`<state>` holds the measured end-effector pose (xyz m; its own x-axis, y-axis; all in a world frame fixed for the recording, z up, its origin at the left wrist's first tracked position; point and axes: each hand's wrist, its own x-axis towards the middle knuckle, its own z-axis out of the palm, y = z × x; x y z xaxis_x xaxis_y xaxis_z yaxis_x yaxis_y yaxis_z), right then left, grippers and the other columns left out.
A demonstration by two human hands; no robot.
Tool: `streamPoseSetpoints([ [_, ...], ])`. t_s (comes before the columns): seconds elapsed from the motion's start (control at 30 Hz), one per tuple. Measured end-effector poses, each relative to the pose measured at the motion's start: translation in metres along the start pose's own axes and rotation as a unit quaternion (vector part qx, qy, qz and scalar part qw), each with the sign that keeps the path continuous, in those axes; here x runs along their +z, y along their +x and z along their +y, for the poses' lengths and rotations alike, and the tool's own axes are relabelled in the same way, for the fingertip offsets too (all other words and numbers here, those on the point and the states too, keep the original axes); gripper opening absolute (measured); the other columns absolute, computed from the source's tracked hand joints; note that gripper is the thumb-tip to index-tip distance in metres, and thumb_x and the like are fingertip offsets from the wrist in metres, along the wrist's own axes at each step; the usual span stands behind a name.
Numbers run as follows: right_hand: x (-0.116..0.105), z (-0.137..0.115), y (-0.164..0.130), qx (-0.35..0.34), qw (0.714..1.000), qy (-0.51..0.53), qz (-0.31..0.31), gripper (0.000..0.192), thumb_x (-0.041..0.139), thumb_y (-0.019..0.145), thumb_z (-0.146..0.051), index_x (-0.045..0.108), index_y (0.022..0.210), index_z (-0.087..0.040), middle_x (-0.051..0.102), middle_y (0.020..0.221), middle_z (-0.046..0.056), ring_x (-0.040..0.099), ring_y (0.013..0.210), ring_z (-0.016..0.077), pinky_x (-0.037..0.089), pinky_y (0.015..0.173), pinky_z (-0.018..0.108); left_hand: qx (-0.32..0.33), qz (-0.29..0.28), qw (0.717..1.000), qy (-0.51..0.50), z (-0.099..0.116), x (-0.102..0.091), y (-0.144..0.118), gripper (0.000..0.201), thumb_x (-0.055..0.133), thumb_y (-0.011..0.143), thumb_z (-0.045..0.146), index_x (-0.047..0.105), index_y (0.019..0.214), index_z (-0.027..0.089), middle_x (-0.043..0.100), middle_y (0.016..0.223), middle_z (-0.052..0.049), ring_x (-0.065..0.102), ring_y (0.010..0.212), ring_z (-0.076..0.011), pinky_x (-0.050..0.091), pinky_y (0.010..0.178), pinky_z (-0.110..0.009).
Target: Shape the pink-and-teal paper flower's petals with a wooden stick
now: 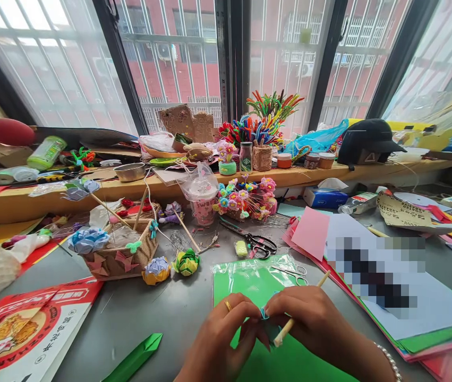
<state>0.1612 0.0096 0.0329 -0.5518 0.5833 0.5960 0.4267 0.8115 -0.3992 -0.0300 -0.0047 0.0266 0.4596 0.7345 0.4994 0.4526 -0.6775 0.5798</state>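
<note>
on the surface point(181, 313): plastic sleeve point(241, 281) beneath your left hand point(229, 329) and right hand point(311, 315), scissors point(264, 246) behind it. basket point(124, 260) to your left, paper stack point(433, 307) to your right. cap point(369, 139) on the ledge point(165, 190) behind, toward your right.

left hand point(231, 329): gold-toned ring point(228, 305) | right wrist point(359, 342): silvery bracelet point(387, 362), small bead-like links

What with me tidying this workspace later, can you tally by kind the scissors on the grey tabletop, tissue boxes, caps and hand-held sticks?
Scissors: 2, a black-handled pair and a small silver pair
Tissue boxes: 1, the blue box
Caps: 1, the black cap
Hand-held sticks: 1, the stick at the right hand
Total: 5
</note>
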Motion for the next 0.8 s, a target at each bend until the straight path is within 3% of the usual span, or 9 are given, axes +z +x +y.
streamPoseSetpoints([
  [0.23, 0.005, 0.002, -0.001, -0.021, 1.000, 0.014, 0.011, 0.009, 0.047, 0.088, -0.017, 0.055, 0.084, -0.019, 0.066, 0.072, 0.003, 0.062, 0.065, 0.0127, 0.046, 0.059, 0.021, 0.006, 0.028, 1.000, -0.011, 0.000, 0.000, 0.000, 0.017, 0.047, 0.079, 0.004, 0.054, 0.082, 0.019, 0.060, 0.073, -0.002, 0.058, 0.065, -0.0131, 0.047, 0.059, -0.021],
  [0.4, 0.006, 0.000, 0.002, -0.052, 0.998, 0.021, 0.039, 0.006, 0.050, 0.087, -0.017, 0.055, 0.085, -0.018, 0.066, 0.071, 0.003, 0.061, 0.063, 0.0120, 0.047, 0.057, 0.020, 0.049, 0.060, 0.997, -0.013, 0.002, -0.001, 0.002, 0.021, 0.050, 0.077, 0.002, 0.055, 0.086, 0.021, 0.059, 0.071, -0.001, 0.058, 0.063, -0.0118, 0.047, 0.058, -0.019],
  [0.8, 0.003, -0.010, 0.003, -0.102, 0.990, -0.028, 0.091, 0.019, 0.038, 0.093, -0.016, 0.057, 0.092, -0.016, 0.068, 0.073, 0.006, 0.063, 0.063, 0.0131, 0.048, 0.054, 0.021, 0.083, 0.069, 0.994, -0.001, 0.000, -0.004, -0.002, 0.028, 0.049, 0.077, -0.001, 0.054, 0.094, 0.021, 0.059, 0.076, -0.003, 0.058, 0.064, -0.0115, 0.049, 0.058, -0.020],
])
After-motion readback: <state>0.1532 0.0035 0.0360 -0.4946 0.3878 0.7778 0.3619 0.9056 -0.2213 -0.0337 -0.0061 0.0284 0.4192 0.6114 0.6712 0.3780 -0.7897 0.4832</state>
